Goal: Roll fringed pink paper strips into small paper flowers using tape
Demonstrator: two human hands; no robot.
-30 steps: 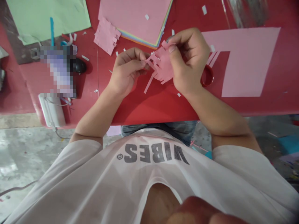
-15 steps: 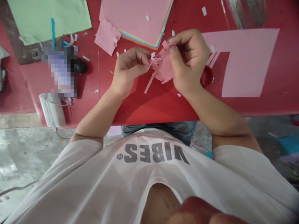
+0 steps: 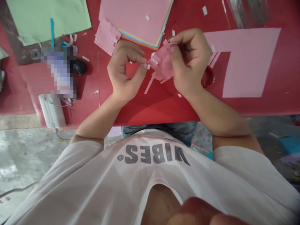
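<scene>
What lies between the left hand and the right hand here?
Strip-cut pink paper spans the gap from the left hand to the right hand, above the red tabletop; the head view shows it.

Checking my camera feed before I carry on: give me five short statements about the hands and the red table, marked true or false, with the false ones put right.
1. The right hand holds a piece of pink paper with narrow projecting strips. True.
2. The left hand lies flat, fingers spread. False: it is pinched at the piece's edge.
3. The rectangular stack of coloured paper is pink on top. True.
4. The large pale-green paper sheet lies right of the stack. False: it lies left.
5. A red ring-shaped object sits beside the right hand. True.
</scene>
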